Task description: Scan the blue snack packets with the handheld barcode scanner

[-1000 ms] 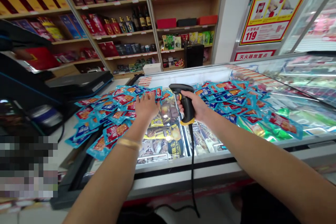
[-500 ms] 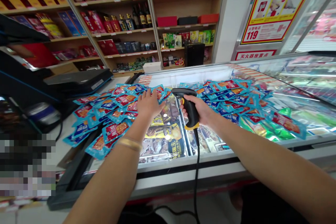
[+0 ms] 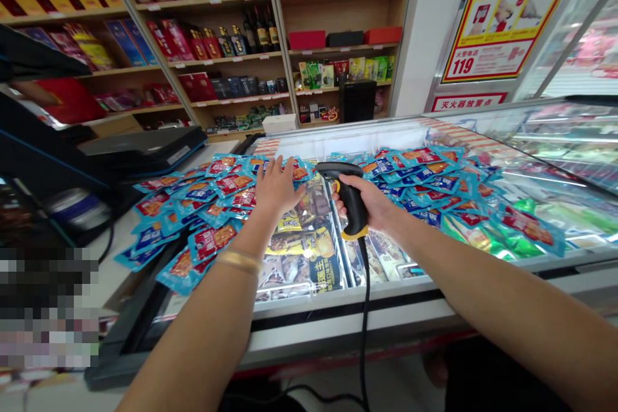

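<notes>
My left hand (image 3: 277, 190) is spread, palm down, at the right edge of the left pile of blue snack packets (image 3: 232, 183), its fingertips over a packet. Nothing shows in its grasp. In my right hand (image 3: 369, 203) is a black and yellow barcode scanner (image 3: 354, 209), held upright by its handle, its head facing left toward my left hand. The scanner's cable (image 3: 365, 296) hangs down over the front edge. A second pile of blue packets (image 3: 425, 174) lies right of the scanner. Both piles rest on the glass top of a freezer (image 3: 304, 340).
Frozen goods (image 3: 299, 254) show through the glass between the piles. At the left are a dark flat device (image 3: 145, 148), a dark monitor stand and part of another person's hand (image 3: 36, 93). Shelves (image 3: 226, 58) of boxes and bottles stand behind; a red and yellow poster (image 3: 512, 13) hangs at the right.
My left hand has shifted very slightly, its fingers now straighter and more spread. The scanner has barely moved, and its cable has swung a little to the right.
</notes>
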Demonstrator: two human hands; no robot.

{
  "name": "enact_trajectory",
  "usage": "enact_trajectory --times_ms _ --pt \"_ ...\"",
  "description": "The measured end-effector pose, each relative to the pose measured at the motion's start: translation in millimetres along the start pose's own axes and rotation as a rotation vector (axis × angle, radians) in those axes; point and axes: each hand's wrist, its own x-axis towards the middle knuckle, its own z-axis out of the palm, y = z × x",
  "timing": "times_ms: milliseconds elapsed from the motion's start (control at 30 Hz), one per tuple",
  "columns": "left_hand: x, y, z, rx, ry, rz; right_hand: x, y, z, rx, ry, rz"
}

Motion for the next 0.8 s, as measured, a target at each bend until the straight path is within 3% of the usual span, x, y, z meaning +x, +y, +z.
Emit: enact_trajectory --times_ms 100,167,400,633,800 --pt "5 0 7.7 -0.028 -0.117 0.05 0 1 0 0.006 0.001 0.009" --pt "5 -1 7.5 -0.027 -0.132 0.085 0 1 -1 0.015 -0.012 0.004" --pt "-5 2 -16.1 -0.021 -0.228 0.116 -1 0 -1 0.021 -0.035 -0.015" --pt "-9 7 -20.9 -0.294 0.006 -0.057 -4 -2 1 -0.004 -0.011 -0.04" --pt "-9 7 -12.4 -0.713 -0.026 -0.121 -4 -2 1 -0.004 -0.018 -0.051"
